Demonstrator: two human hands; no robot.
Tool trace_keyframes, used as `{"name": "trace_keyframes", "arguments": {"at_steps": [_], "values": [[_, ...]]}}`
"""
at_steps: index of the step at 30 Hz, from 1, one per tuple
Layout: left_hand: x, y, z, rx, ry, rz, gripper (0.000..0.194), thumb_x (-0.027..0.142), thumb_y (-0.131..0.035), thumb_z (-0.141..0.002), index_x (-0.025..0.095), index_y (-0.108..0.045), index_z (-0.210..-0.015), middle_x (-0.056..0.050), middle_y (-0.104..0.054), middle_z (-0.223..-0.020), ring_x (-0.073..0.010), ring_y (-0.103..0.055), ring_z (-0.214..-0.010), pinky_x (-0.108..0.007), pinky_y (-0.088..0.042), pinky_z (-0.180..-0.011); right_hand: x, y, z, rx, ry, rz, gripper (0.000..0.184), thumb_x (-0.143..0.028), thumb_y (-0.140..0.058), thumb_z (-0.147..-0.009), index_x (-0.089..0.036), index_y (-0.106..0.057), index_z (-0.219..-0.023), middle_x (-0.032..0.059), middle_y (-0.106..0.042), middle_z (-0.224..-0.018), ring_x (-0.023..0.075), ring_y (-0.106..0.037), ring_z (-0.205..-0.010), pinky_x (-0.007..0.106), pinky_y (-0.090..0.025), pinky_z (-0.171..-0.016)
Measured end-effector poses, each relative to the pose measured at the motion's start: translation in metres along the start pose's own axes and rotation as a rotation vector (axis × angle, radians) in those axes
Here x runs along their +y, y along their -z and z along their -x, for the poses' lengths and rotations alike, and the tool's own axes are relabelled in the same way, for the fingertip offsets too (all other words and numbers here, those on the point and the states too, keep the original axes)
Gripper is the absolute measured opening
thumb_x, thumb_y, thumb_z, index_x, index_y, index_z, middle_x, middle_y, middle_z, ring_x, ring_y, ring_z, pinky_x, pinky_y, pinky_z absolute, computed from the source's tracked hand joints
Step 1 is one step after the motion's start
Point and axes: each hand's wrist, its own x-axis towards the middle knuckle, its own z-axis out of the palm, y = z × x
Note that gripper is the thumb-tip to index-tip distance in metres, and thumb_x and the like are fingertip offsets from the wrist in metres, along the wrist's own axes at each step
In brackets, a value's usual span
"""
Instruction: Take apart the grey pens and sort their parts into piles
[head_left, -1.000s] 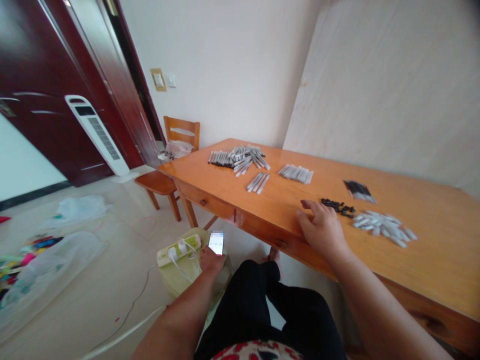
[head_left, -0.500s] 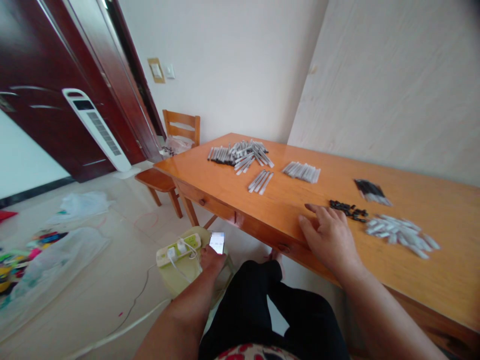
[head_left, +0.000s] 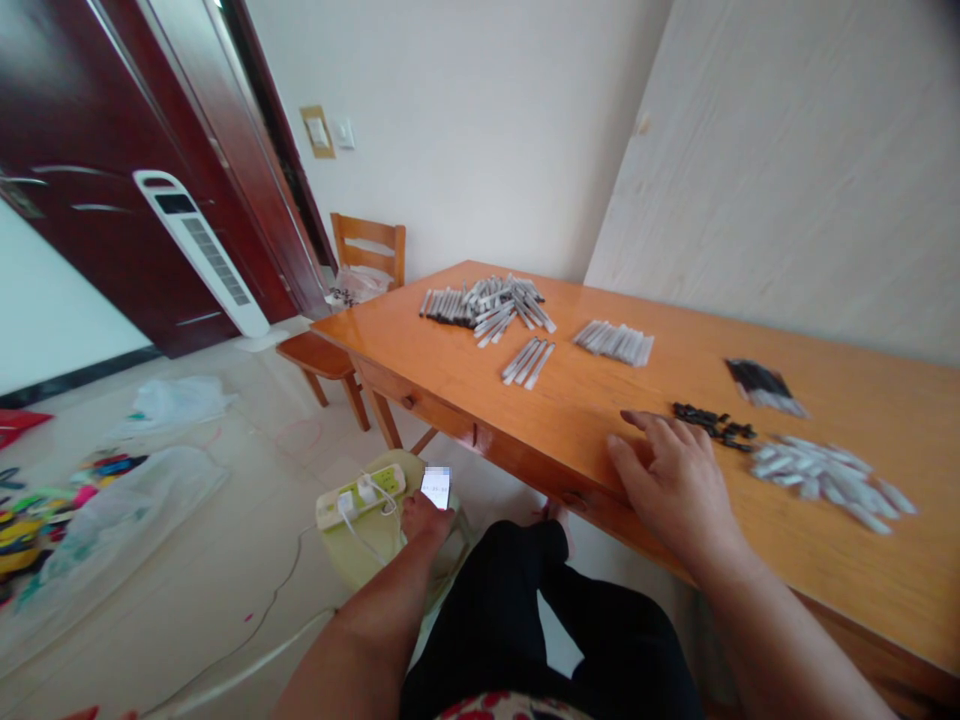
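Observation:
My left hand (head_left: 425, 517) is closed on a phone (head_left: 436, 487) with a lit screen, held over the pale green stool. My right hand (head_left: 671, 470) rests on the wooden table (head_left: 570, 420) near its front edge, fingers apart, holding nothing. Just beyond its fingertips lie small black caps (head_left: 716, 424). To their right is a pile of white tubes (head_left: 829, 475), and behind it a bundle of thin black sticks (head_left: 765, 387). Farther left are a row of clear tubes (head_left: 613, 342), several pen-like tubes (head_left: 529, 362) and a large heap of similar ones (head_left: 491, 303).
A power strip (head_left: 361, 496) with plugged-in chargers sits on the stool (head_left: 349, 560). A wooden chair (head_left: 367, 245) holding a plastic bag (head_left: 364, 284) stands past the table's left end. Plastic sheeting (head_left: 165, 500) with colourful items lies on the floor. A white tower fan (head_left: 202, 250) stands by the door.
The view has shifted slightly, so the table things appear a little farther right. Both hands keep their poses, the left still on the phone.

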Motion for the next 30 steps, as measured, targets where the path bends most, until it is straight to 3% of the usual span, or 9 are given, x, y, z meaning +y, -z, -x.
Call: {"name": "trace_keyframes", "arguments": {"at_steps": [15, 30], "values": [[-0.0041, -0.0047, -0.0022, 0.020, -0.013, 0.004, 0.066, 0.041, -0.076, -0.061, 0.011, -0.051, -0.113, -0.021, -0.056, -0.119, -0.0329, -0.059, -0.106, -0.038, -0.044, -0.085, -0.0017, 0.0020, 0.0003, 0.006, 0.002, -0.018, 0.038, -0.040, -0.051, -0.089, -0.017, -0.064, -0.116, 0.0135, -0.065, -0.117, 0.0301, -0.055, -0.108, 0.049, -0.043, -0.095], [0.0040, 0.0034, 0.0075, -0.014, 0.051, -0.047, 0.066, 0.043, -0.074, -0.061, 0.014, -0.053, -0.116, -0.022, -0.052, -0.126, -0.0380, -0.052, -0.113, -0.044, -0.044, -0.088, -0.0016, 0.0031, 0.0009, 0.017, 0.002, -0.046, 0.038, -0.041, -0.049, -0.089, -0.018, -0.064, -0.114, 0.0135, -0.064, -0.117, 0.0306, -0.055, -0.107, 0.048, -0.041, -0.096]]}}
